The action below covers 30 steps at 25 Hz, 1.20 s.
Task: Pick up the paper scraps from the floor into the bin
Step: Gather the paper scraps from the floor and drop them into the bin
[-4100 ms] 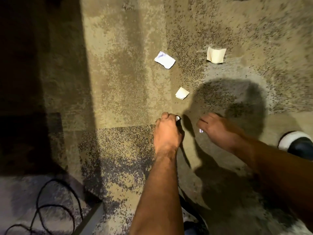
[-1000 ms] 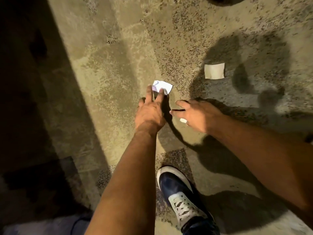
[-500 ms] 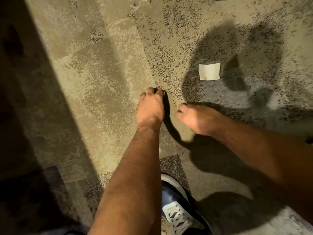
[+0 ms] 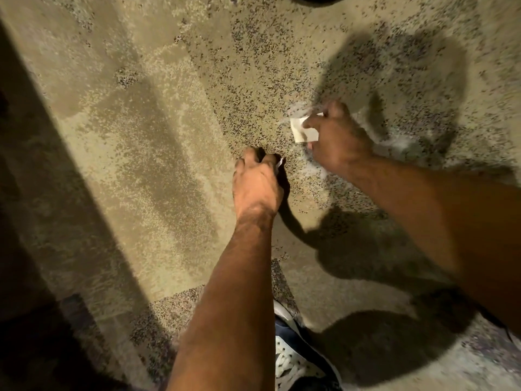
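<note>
Speckled carpet (image 4: pixel 146 153) is seen across the whole view, w/ a dark-blue shoe w/ white laces (image 4: pixel 298 359) at 6 o'clock. The right hand (image 4: pixel 337 142), blurred, is seen at approx. 2 o'clock from ctr, fingers pinched on a cream paper scrap (image 4: pixel 303 131) at carpet level. The left hand (image 4: pixel 258 184), near ctr, is held curled tight, a white paper edge (image 4: pixel 279 164) showing at its fingertips; hands are kept apart.

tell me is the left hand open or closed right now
Closed: the left hand is a fist, fingers curled round a white paper scrap peeking out.
</note>
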{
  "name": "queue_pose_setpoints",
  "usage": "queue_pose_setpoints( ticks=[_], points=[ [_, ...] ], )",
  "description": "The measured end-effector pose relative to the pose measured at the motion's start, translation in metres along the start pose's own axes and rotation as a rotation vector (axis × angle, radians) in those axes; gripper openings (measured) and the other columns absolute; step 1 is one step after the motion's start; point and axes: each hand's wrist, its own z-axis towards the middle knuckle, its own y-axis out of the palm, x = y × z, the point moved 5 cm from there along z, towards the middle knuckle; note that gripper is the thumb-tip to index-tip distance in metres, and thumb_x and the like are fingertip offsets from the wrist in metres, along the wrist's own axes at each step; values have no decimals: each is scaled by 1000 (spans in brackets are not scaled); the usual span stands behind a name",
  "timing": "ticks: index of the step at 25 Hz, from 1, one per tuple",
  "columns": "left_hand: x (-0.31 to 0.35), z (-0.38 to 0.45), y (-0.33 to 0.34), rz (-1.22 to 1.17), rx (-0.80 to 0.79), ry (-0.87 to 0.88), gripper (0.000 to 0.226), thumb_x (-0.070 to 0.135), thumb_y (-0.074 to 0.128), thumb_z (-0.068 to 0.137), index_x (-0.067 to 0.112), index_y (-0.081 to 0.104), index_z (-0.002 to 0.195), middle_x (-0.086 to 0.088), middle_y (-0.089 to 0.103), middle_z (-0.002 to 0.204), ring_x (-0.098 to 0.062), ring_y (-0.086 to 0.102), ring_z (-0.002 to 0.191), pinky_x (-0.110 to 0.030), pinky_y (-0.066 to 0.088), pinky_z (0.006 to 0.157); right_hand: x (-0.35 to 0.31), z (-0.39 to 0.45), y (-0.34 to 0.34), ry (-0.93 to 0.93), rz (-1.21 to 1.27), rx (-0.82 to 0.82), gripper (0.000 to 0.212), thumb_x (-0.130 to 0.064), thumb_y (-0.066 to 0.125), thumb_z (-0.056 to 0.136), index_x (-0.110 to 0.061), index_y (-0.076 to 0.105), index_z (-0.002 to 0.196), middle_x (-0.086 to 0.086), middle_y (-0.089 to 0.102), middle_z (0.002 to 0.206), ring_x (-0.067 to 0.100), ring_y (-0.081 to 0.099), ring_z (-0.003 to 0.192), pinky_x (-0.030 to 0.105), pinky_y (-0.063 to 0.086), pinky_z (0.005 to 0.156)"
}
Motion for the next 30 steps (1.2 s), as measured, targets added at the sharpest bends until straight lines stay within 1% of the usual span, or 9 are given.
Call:
queue_pose_setpoints(
  ticks=[3,8,10,12,16,21,24,27,30],
  points=[
    [10,-5,4,38,-9,-11,41,15,71,84,21,60,123,-9,37,144,-25,37,129,-39,37,111,2,-9,-7,66,-3,52,37,-10,71,87,-18,64,123,6,47,135,16,52,95,17,36,66],
    [44,-20,-24,-16,138,-11,15,13,61,90,18,66,103,-12,44,138,-27,39,126,-39,36,106,13,-34,-42,-9,80,138,28,-12,64,93,-14,68,121,4,58,127,19,57,109,19,35,80],
    [66,-25,-44,-163,167,-39,20,9,53,90,17,64,104,-9,53,122,-25,48,115,-38,43,97,25,-50,-63,-21,83,184,24,-16,63,95,-14,70,118,3,61,124,21,60,105,20,35,76],
    [92,-32,-62,-218,87,-56,20,8,53,91,19,65,104,-3,59,113,-20,53,111,-38,43,102,38,-69,-86,-13,99,209,21,-18,61,95,-15,71,114,3,63,119,21,62,97,21,38,71],
    [164,-58,-95,60,65,111,16,25,55,95,23,71,99,4,68,84,-12,63,87,-30,28,113,67,-122,-145,-19,174,297,16,-9,66,90,-9,76,102,10,69,104,30,66,82,30,50,69],
    [269,-100,-133,19,39,246,25,30,52,94,26,67,113,0,71,98,-20,63,100,-33,32,111,121,-174,-227,87,239,399,15,-6,63,89,-10,75,97,12,68,98,33,65,78,38,57,66],
    [342,-114,-155,0,26,323,26,21,59,88,22,68,112,-2,72,102,-21,63,101,-33,40,103,171,-191,-281,161,178,471,15,-6,63,89,-9,75,98,14,68,104,35,67,85,38,55,73],
    [419,-120,-175,-75,1,372,39,30,57,84,21,63,122,-6,66,117,-27,57,112,-38,45,99,227,-203,-337,213,177,574,15,-3,65,88,-4,75,99,18,68,104,37,66,90,40,53,78],
    [484,-129,-181,-49,-31,498,43,32,56,84,25,57,126,-3,60,100,-27,59,102,-42,52,91,272,-207,-373,224,168,576,19,-7,61,92,-1,72,107,18,68,108,34,64,98,42,51,88]
  ],
)
